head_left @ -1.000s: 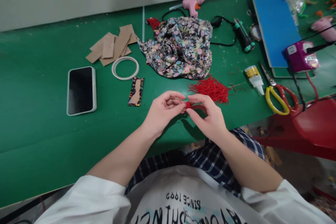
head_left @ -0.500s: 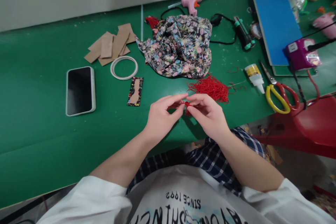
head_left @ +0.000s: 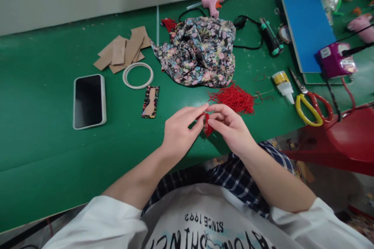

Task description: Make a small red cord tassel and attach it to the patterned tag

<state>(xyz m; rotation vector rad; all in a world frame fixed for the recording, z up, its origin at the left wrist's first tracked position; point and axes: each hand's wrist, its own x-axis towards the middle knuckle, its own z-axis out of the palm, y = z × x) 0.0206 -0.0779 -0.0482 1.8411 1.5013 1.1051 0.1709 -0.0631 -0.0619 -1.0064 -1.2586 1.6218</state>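
Between the fingertips of both hands is a small bundle of red thread [head_left: 208, 126], partly covered by the fingers. My left hand [head_left: 182, 126] pinches it from the left, thumb and fingers closed. From the other side my right hand [head_left: 230, 126] grips it, with the thumb pressed on its edge. Both hands are just above the front of the green table [head_left: 122, 155]. Just beyond the right hand lies a loose heap of red threads [head_left: 236, 98]. Left of my left hand rests a cardboard strip edged in floral cloth [head_left: 150, 102].
Crumpled floral fabric [head_left: 201, 52] lies behind the hands, a pink glue gun [head_left: 214, 4] beyond it. A phone [head_left: 89, 101], tape ring [head_left: 138, 75] and cardboard pieces [head_left: 124, 50] are left. Scissors [head_left: 309, 101], a glue bottle [head_left: 283, 85] and a box cutter [head_left: 271, 37] are right.
The red bundle has turned between my fingers and more of it now shows below them. My right fingers have curled slightly; both hands stay in nearly the same place.
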